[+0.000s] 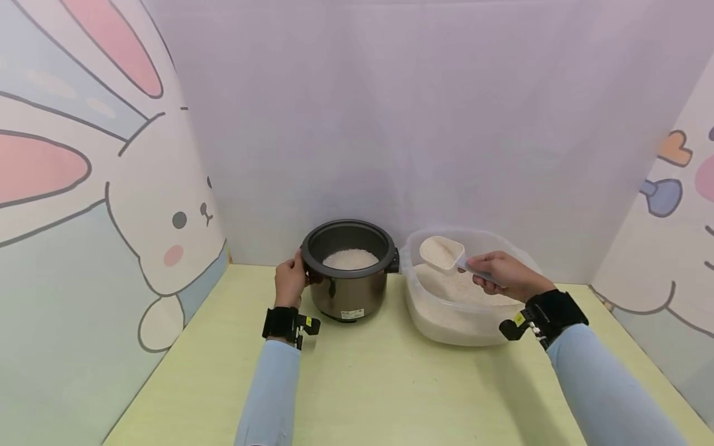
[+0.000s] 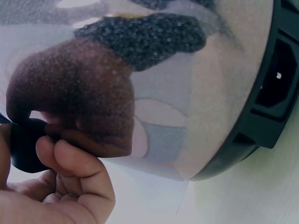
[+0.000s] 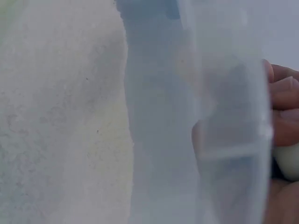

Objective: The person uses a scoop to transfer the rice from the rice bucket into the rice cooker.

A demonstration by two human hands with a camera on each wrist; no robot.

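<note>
A dark rice cooker (image 1: 365, 296) with its lid off stands near the back wall, white rice (image 1: 350, 259) lying inside. My left hand (image 1: 290, 282) holds its black side handle (image 2: 27, 144), fingers curled round it in the left wrist view. On the right, my right hand (image 1: 504, 277) grips the grey handle of a white measuring scoop (image 1: 443, 254) heaped with rice. The scoop is level, over the left part of a clear plastic tub (image 1: 415, 300) that holds much more rice (image 1: 454, 286). In the right wrist view the tub's wall (image 3: 159, 116) partly covers my fingers (image 3: 286, 128).
Cooker and tub stand side by side on a pale yellow-green table (image 1: 368, 384), close to a plain lilac backdrop (image 1: 390, 124). A rabbit-printed panel (image 1: 150, 248) borders the left side, another printed panel (image 1: 658, 248) the right. The cooker's black control part (image 1: 393, 261) faces the tub.
</note>
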